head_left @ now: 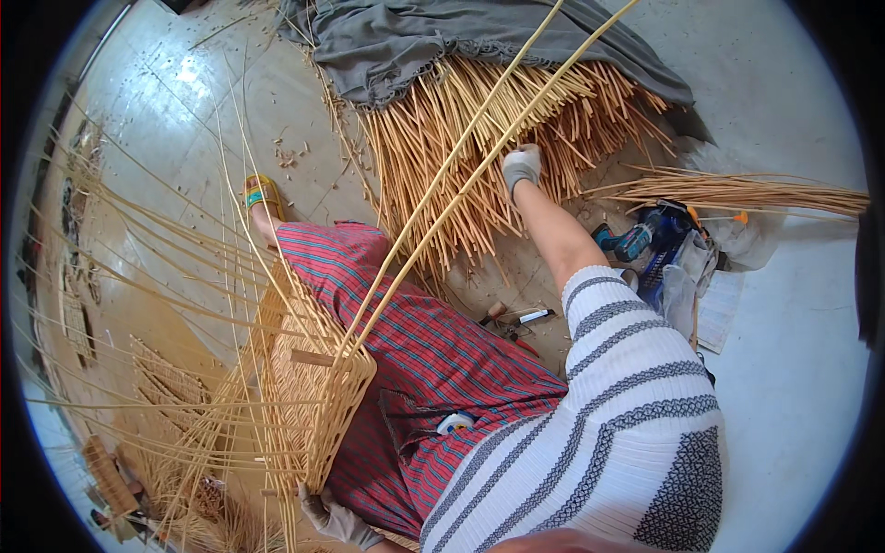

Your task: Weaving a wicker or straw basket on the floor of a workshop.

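Note:
My left hand (334, 518), in a pale glove, grips the lower end of a half-woven wicker basket (313, 396) lying beside my red checked cloth-covered legs (406, 323). Long loose stakes fan out from the basket, and two pale rods rise diagonally past my right arm. My gloved right hand (522, 169) is stretched forward with fingers curled at a large pile of peeled rods (433, 194); what they hold is too small to make out. A grey fringed cloth (507, 37) covers the back of the pile.
At the right are a bundle of rods (765, 197), a blue drill (631, 241) with bags and paper. Small tools (535, 315) lie beside my knee. A wooden sheet with woven pieces (166, 378) is at left; scattered offcuts lie on the tiled floor.

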`<state>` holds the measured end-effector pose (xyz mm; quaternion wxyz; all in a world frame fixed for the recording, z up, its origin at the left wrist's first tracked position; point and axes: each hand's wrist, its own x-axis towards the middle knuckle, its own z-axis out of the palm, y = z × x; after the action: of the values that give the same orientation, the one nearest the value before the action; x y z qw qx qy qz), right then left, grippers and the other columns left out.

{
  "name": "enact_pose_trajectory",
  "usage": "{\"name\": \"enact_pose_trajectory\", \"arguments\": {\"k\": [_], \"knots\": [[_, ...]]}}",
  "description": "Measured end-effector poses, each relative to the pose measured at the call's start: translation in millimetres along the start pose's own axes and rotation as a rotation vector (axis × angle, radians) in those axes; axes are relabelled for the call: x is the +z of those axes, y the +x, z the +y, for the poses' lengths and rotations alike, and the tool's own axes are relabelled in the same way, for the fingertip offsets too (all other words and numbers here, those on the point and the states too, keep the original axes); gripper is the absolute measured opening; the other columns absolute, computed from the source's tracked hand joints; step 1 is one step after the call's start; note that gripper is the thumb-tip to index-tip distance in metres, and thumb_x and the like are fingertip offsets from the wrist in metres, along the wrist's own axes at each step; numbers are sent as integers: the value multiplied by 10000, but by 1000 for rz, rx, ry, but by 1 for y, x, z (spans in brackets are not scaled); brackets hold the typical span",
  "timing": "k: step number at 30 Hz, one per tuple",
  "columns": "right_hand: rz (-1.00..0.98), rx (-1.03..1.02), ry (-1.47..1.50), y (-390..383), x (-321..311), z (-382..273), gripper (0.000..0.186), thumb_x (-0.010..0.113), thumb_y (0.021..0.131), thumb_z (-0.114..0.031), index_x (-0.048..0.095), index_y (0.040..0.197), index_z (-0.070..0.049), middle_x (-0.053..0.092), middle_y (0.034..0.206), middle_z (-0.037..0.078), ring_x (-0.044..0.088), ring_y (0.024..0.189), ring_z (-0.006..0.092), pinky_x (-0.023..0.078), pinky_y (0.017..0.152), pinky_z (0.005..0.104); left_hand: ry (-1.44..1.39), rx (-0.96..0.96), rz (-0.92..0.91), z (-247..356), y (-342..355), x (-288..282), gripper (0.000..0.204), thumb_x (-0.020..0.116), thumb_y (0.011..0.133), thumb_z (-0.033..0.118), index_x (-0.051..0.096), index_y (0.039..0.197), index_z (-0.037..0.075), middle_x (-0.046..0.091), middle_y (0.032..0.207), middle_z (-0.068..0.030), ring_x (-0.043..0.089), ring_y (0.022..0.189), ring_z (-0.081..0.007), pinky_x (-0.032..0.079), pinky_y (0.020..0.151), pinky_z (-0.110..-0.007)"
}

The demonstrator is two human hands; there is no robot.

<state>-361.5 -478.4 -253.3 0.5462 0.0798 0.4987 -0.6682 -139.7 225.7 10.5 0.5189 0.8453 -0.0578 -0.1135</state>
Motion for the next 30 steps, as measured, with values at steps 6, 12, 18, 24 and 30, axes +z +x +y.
{"name": "enact_pose_trajectory", "arguments": {"k": [6, 12, 18, 24, 30], "knots": [[-65, -124, -557, 31, 31, -24, 240, 583, 951, -230, 585, 820, -29, 372, 651, 31, 359, 583, 172, 412, 660, 341, 105, 15, 64, -12, 1, -5, 507, 524, 901, -126, 548, 1381, 34, 561, 1386, -124, 543, 1250, -250, 438, 1059, -353], [-77, -231, -1884, 69, 50, -25, 364, 502, 1005, -342, 632, 1126, -24, 697, 992, 155, 672, 846, 306, 560, 739, 405, 31, -45, 34, -25, 8, -17, 527, 512, 888, -149, 543, 1384, 27, 576, 1368, -122, 550, 1239, -243, 448, 1050, -345], [-177, -412, -1889, 72, 46, -32, 422, 523, 972, -448, 631, 1168, -90, 699, 1029, 142, 677, 964, 296, 543, 836, 417, 120, 1, 42, -25, 4, -14, 487, 559, 910, -108, 547, 1377, 28, 586, 1354, -114, 563, 1216, -235, 446, 1051, -341], [-144, -181, -1913, 64, 54, -23, 276, 623, 941, -367, 682, 1013, -108, 707, 979, 122, 676, 929, 245, 529, 796, 374, 167, 28, 20, -15, 7, -10, 466, 577, 917, -82, 551, 1368, 30, 586, 1350, -102, 558, 1217, -222, 436, 1059, -344], [-665, -877, -2869, -32, 77, -42, 250, 551, 978, -279, 695, 1034, -84, 722, 1006, 141, 704, 923, 251, 566, 808, 376, 178, -27, 19, 18, -2, 11, 448, 589, 926, -59, 543, 1362, 31, 602, 1292, -96, 548, 1228, -233, 424, 1068, -339]]}}
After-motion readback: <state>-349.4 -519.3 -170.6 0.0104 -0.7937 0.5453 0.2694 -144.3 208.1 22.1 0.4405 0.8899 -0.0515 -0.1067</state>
